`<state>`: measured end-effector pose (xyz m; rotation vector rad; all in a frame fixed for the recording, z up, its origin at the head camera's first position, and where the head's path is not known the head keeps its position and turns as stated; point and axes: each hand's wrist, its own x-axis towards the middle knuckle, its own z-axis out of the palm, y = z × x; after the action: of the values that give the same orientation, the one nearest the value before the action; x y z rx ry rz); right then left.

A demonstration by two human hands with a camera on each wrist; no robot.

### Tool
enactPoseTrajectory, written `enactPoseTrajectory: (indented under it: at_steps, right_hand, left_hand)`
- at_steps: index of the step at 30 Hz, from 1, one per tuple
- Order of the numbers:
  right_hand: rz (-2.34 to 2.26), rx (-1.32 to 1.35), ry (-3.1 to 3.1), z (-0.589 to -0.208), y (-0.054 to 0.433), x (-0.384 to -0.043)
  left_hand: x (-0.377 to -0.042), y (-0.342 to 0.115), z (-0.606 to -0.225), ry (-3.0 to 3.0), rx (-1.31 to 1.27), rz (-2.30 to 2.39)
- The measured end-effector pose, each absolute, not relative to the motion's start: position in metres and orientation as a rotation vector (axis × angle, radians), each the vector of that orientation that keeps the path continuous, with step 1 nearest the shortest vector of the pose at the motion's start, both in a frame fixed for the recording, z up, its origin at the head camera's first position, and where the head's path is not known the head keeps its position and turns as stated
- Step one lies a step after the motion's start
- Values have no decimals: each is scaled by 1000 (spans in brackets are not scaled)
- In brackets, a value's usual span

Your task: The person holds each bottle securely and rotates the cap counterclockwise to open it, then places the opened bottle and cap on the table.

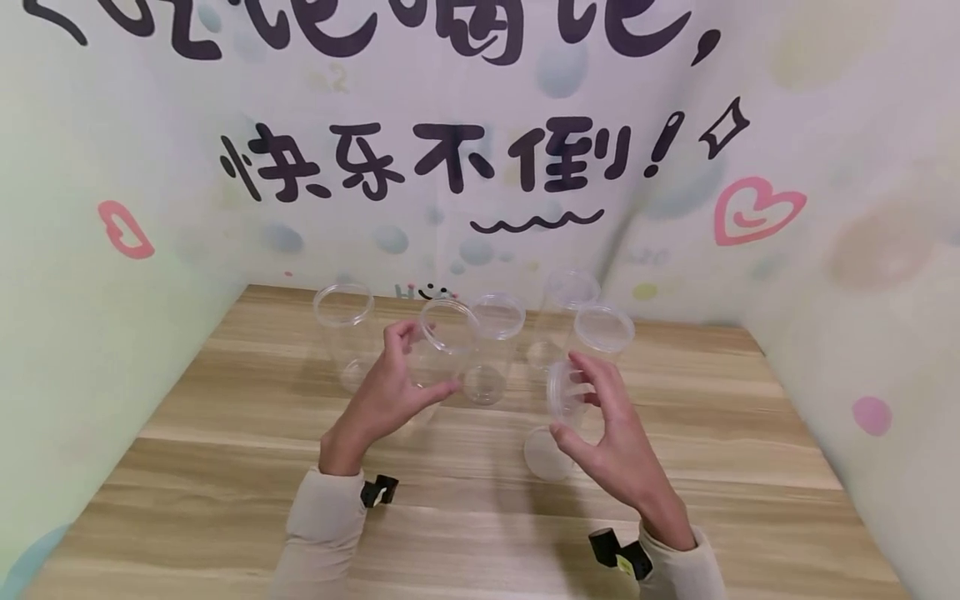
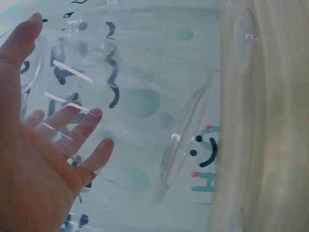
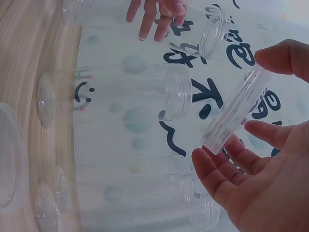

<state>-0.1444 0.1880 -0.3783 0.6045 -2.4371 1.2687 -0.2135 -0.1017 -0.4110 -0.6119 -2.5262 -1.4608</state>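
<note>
In the head view my left hand [image 1: 386,392] grips a tall clear plastic jar [image 1: 444,354] by its side, its round rim tilted. The left wrist view shows the fingers behind the see-through wall and the jar's base [image 2: 183,137] above the table. My right hand [image 1: 611,433] pinches a clear round lid [image 1: 562,392] by its edge, with thumb and fingers on opposite sides. This lid [image 3: 236,111] stands on edge in the right wrist view, apart from the held jar. Another flat round lid [image 1: 547,454] lies on the table below my right hand.
Several more clear jars stand upright: one at the left [image 1: 343,308], one in the middle [image 1: 495,321], one at the back [image 1: 572,292] and one at the right [image 1: 604,329]. A printed cloth wall [image 1: 435,250] rises behind the wooden table [image 1: 420,533].
</note>
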Motion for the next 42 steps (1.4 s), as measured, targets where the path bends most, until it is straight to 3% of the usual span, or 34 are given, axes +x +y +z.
enactPoseTrajectory:
  at_steps: [30, 42]
  right_hand:
    - [1122, 473, -2577, -400, 220, -145]
    - [1074, 404, -2627, -403, 227, -143]
  left_hand:
    - [-238, -85, -430, -2401, -101, -1311]
    - [-243, -80, -435, -2442, -6, -1305]
